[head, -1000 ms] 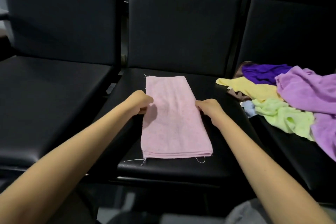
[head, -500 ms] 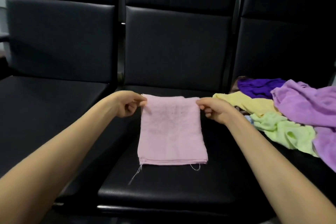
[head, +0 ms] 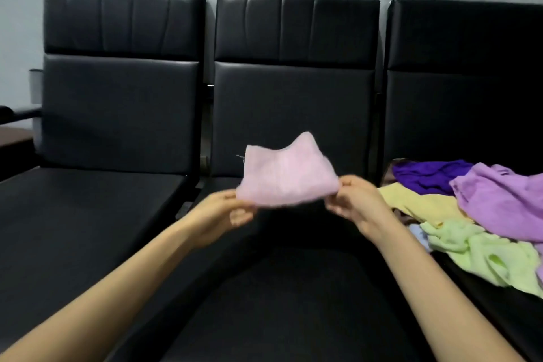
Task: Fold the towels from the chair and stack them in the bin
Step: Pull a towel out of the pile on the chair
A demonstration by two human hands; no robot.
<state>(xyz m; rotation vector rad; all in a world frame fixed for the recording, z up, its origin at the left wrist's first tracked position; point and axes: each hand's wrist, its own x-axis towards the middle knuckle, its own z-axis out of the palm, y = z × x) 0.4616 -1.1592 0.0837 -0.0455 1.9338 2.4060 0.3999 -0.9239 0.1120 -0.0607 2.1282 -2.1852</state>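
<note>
Between our fingertips we record the folded pink towel [head: 286, 178], pinched at its near corners by the left hand [head: 219, 213] and the right hand [head: 354, 203] and held above the middle chair seat [head: 279, 303]. Beyond the right fingers [head: 338, 209], unfolded towels [head: 484, 214] lie heaped on the neighbouring chair [head: 464, 97].

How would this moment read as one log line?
pink towel: held in air | left hand: pinches it | right hand: pinches it
</note>
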